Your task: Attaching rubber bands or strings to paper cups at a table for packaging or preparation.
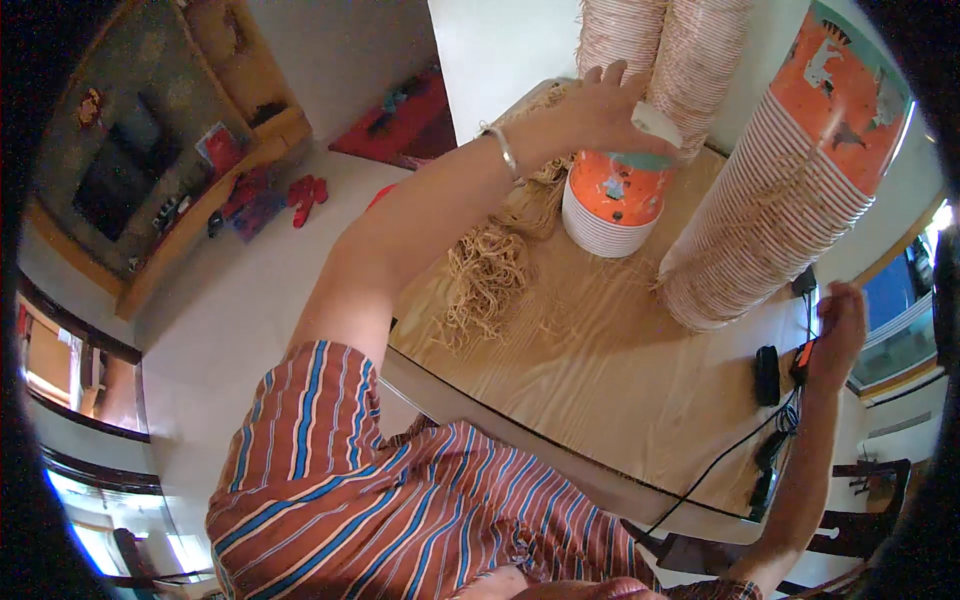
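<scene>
My left hand [603, 112] reaches over the top of a short upside-down stack of paper cups [612, 205], orange and teal above white rims. Its fingers are stretched out, with the thumb apart, and a white round surface [657, 124] shows between them. At the right, my right hand [843, 322] is raised beside a tall leaning stack of paper cups [775, 215]. Its fingers look curled together; whatever they may hold is hidden. Tangled tan strands [487, 270] lie left of the short stack, and loose fibres cling to the tall one.
Two more tall cup stacks [705, 60] stand at the back of the wooden table [560, 370]. Black cables and a small black device [767, 375] lie along its right side. Red shoes [307, 198] are on the floor at left, and a dark chair [860, 520] is at lower right.
</scene>
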A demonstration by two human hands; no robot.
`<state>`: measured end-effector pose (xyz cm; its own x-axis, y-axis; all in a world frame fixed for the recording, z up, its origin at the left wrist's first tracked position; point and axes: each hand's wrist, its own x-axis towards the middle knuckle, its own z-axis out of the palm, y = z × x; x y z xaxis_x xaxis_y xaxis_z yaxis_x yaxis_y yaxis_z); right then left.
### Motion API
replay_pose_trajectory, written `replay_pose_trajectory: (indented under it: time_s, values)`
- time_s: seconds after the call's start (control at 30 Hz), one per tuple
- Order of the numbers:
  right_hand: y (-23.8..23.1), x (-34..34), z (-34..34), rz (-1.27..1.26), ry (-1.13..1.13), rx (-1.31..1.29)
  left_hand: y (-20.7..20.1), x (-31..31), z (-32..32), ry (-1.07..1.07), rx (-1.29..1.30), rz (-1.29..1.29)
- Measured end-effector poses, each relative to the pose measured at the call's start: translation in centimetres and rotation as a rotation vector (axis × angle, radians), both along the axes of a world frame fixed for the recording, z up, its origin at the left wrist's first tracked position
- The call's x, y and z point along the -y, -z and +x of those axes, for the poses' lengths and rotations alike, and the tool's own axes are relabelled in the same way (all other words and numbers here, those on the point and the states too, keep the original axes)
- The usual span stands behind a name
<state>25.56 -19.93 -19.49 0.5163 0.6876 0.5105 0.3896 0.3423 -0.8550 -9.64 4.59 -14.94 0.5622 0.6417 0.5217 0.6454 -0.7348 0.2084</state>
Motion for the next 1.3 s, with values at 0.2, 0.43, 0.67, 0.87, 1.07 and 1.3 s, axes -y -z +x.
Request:
replay_pose_trajectory:
  time_s: [0.2,0.43,0.67,0.87,1.07,1.3]
  values:
    - [8.0,3.0,-12.7,-0.648,-0.609,0.015,3.0,-3.8,2.2,-0.094,-0.248,-0.136]
    - [11.9,-3.1,-17.5,-0.514,-0.625,0.304,1.3,-2.5,1.9,-0.011,-0.035,-0.248]
    - [12.3,-8.2,-19.4,-0.319,-0.464,0.168,0.1,-2.8,0.6,0.038,0.050,-0.034]
    - [14.0,-11.3,-19.4,-0.192,-0.352,0.309,-2.9,-2.1,1.0,0.061,0.018,-0.093]
    - [13.0,-10.8,-20.6,-0.271,-0.466,-0.119,-5.6,-3.2,0.7,0.251,0.140,-0.042]
    - [8.1,-11.0,-21.9,-0.298,-0.428,-0.275,-8.1,-2.2,-0.2,0.110,0.037,-0.042]
